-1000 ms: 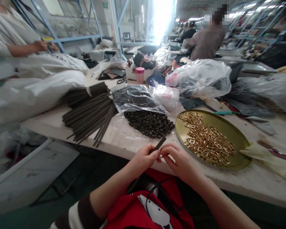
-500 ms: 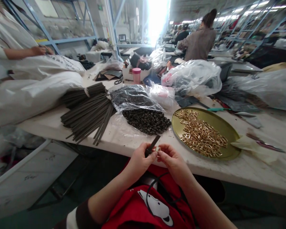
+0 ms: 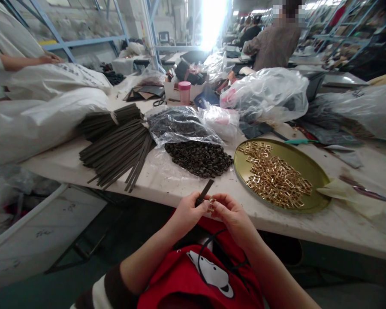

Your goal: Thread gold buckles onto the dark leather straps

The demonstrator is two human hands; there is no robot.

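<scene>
Left hand point(image 3: 188, 211) and right hand point(image 3: 230, 211) meet at the surface's point(image 3: 161, 189) near edge, both pinched nearly closed. The left grips a dark strip point(image 3: 206, 190), long axis running up to one o'clock; beside it, toward five o'clock, the right fingertips hold a gold buckle point(image 3: 211, 204). Fingers hid that buckle a second ago; now it shows, so both pieces are together, though whether they are joined I cannot tell. From there, bundled strips point(image 3: 116, 156) lie at ten o'clock, black loops point(image 3: 199, 159) at twelve, the tray point(image 3: 309, 165) at two.
</scene>
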